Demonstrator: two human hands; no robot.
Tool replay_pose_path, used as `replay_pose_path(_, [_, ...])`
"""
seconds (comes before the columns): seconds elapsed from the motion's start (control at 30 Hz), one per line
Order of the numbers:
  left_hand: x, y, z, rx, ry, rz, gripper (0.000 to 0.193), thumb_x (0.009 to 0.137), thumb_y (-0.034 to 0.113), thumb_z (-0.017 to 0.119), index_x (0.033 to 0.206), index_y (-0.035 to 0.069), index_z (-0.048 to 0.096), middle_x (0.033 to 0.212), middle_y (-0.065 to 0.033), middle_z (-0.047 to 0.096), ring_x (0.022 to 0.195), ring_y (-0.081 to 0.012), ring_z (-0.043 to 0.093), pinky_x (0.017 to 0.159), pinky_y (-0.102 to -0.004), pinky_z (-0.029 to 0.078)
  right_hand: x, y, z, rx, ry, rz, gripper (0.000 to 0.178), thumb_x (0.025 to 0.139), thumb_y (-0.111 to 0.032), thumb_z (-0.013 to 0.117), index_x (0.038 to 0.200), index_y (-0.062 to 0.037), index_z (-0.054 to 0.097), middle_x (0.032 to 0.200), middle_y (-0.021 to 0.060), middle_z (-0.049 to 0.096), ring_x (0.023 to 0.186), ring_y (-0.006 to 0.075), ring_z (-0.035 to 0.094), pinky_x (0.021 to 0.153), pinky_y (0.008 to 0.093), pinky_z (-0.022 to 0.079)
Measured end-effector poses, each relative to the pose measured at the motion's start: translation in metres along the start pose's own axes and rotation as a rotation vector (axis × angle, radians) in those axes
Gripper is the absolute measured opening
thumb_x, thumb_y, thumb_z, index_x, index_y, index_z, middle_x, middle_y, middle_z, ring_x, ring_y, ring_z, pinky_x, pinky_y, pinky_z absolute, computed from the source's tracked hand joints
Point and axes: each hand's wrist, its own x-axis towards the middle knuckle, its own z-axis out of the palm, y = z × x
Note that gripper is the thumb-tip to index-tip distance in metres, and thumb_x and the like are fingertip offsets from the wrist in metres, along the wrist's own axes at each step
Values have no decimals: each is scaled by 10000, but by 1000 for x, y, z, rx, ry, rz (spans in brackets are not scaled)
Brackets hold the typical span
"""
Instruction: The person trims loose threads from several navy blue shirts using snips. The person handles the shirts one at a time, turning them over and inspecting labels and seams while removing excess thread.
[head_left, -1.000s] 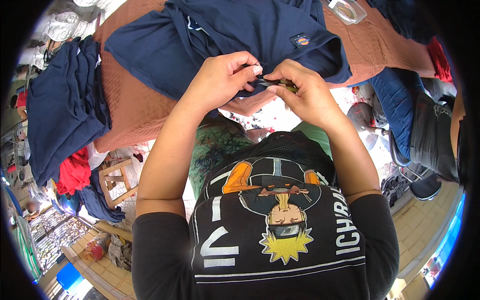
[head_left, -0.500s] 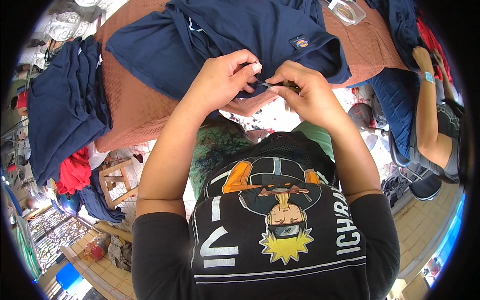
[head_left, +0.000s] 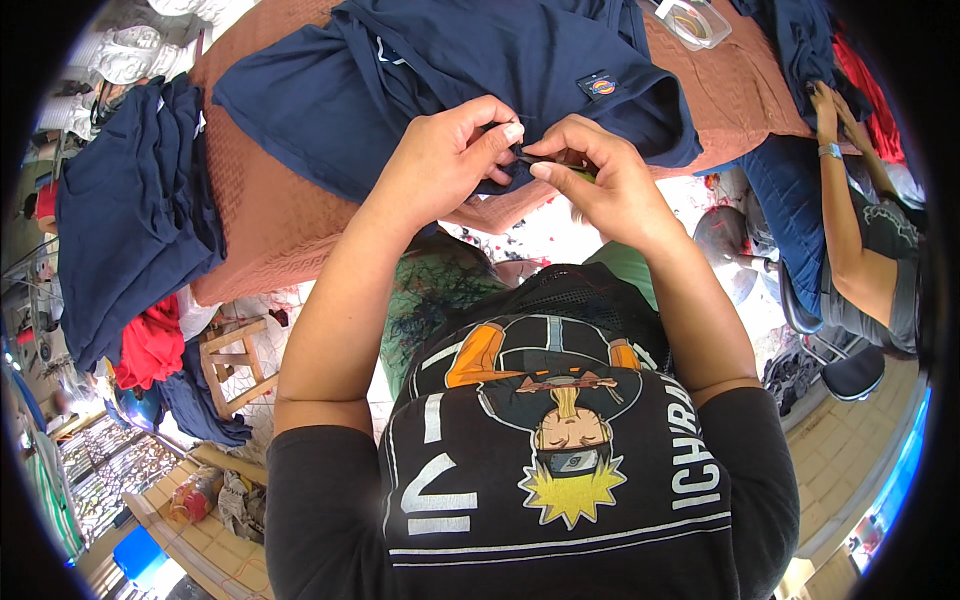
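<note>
A navy garment (head_left: pixel 300 110) with a small sewn-on label (head_left: pixel 599 87) lies spread over the cloth-covered table, its near edge drawn toward me. My left hand (head_left: pixel 440 160) pinches that near edge between thumb and fingers. Close beside it, my right hand (head_left: pixel 610 185) is closed around a small pair of thread snips (head_left: pixel 524 158). Their dark metal tip points at the pinched fabric, almost at the left fingertips. Most of the snips is hidden by the right hand, and I cannot tell whether the blades touch a thread.
A brown textured cloth (head_left: pixel 255 235) covers the table. Stacked navy garments (head_left: pixel 135 210) hang over its left end, above red fabric (head_left: pixel 150 345) and a wooden stool (head_left: pixel 240 365). A clear plastic container (head_left: pixel 693 22) stands at the far right. A co-worker (head_left: pixel 850 230) handles navy fabric there.
My right hand has shifted slightly left and up, bringing the snips closer to the left fingers. The left hand stays nearly still. The co-worker's hands have moved on the fabric at right.
</note>
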Motion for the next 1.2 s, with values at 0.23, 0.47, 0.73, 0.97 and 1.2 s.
replay_pose_path(0.23, [0, 3, 2, 22, 1, -17, 212, 969, 219, 591, 1041, 22, 621, 826, -49, 647, 747, -113, 657, 689, -259, 555, 0, 2, 1, -33, 11, -44, 147, 842, -51, 694, 958, 10, 628, 860, 75, 563, 777, 154, 601, 712, 280, 490])
replay_pose_path(0.47, [-9, 13, -4, -16, -2, -71, 175, 958, 191, 595, 1007, 27, 636, 914, -65, 654, 807, -120, 649, 689, -230, 512, -1, -1, -3, -81, -27, -42, 149, 838, -54, 697, 961, 4, 635, 866, 73, 567, 787, 151, 598, 720, 277, 485])
replay_pose_path(0.73, [-65, 90, -48, 418, 74, 593, 334, 880, 295, 507, 886, -7, 649, 1123, -153, 573, 1015, -223, 520, 926, -340, 359, 2, 0, -40, -137, 168, -123, 197, 850, -123, 714, 1019, -41, 654, 827, 47, 592, 770, 110, 566, 729, 255, 470])
replay_pose_path(0.97, [-41, 23, -2, 700, 272, 646, 478, 655, 183, 844, 1021, 89, 552, 1056, -92, 547, 1039, -251, 531, 947, -374, 393, 14, -36, -90, -477, -10, -37, 196, 900, -89, 663, 1088, -43, 631, 823, -53, 573, 702, 11, 491, 582, 185, 405])
replay_pose_path(1.2, [-10, -32, 37, 732, 461, 579, 425, 696, -35, 646, 1090, 99, 559, 1128, -47, 608, 1117, -220, 565, 1036, -435, 341, 10, -85, -180, -519, 21, -100, 407, 840, -233, 723, 1175, -44, 591, 1010, 55, 607, 951, 127, 564, 816, 266, 449])
